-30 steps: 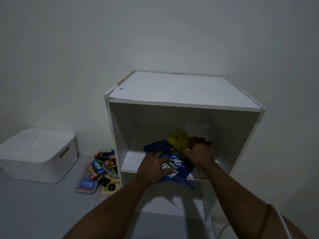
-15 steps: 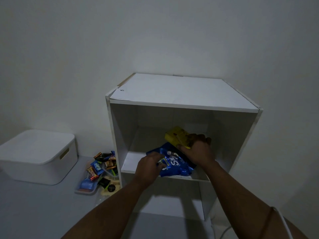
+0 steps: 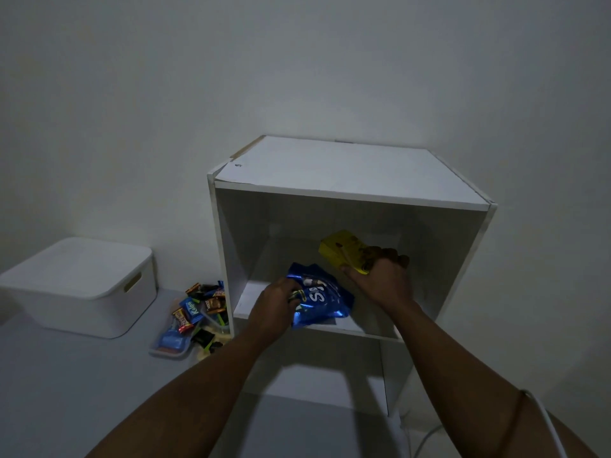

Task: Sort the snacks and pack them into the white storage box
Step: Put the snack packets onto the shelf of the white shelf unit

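Forearms both reach forward from the bottom of the view into an open white cabinet.

Left hand: fingers curled over the left edge of a blue bag, gripping it. The bag lies on the shelf, its near edge at the front lip. Its long axis runs slantwise, from near-left to far-right.

Right hand: a little deeper in the cabinet, and higher. Fingers and thumb are closed round a yellow packet, which is held clear of the shelf. The free end of the packet points up and to the left.

Outside the cabinet, against its left wall: small wrapped snacks heaped in and around a clear tray. These are not yet sorted.

Further left again: white storage box, well apart from both hands, with its lid on.

Judgement: the box lies to the left of both grips, with the snack heap between. The left hand and blue bag are on the nearer side. The right hand would have to cross in front of the cabinet's left wall. Nothing can go in until a hand is freed to take off the lid.
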Motion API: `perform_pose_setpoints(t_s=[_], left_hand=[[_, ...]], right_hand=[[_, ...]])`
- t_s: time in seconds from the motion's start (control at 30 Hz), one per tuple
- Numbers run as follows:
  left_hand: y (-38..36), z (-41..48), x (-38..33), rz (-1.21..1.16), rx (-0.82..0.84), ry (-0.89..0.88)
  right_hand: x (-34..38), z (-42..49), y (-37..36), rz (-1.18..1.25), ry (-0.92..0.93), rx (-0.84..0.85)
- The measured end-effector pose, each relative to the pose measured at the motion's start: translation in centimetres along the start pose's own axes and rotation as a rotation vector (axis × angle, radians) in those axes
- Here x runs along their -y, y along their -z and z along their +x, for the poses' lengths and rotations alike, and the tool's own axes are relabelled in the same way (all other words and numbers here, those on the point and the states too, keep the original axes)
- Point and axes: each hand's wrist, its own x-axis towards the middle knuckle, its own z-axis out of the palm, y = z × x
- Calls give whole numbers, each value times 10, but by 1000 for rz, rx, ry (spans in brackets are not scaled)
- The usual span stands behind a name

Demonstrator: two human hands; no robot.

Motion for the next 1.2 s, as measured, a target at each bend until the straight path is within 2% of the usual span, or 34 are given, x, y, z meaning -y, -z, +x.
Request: perform_pose_setpoints(t_s=[0.1, 0.23, 0.4, 0.6, 0.83, 0.93, 1.2], left_hand=[[10, -1, 0, 5, -19, 24], [19, -7, -5, 25, -56, 39], [24, -12, -25, 60, -127, 94], [27, -26, -64, 64, -237, 121], [16, -77, -102, 92, -409, 320], [18, -111, -116, 100, -455, 441], [33, -217, -127, 226, -600, 626]], right_hand=[[-3, 0, 1, 62, -41, 25], [-5, 1, 0, 49, -1, 40], [-2, 6, 6, 131, 47, 103], [-1, 3, 21, 266, 124, 103], [-11, -6, 27, 368, 270, 138], [-8, -26, 18, 419, 306, 221], [15, -90, 4, 488, 410, 415]])
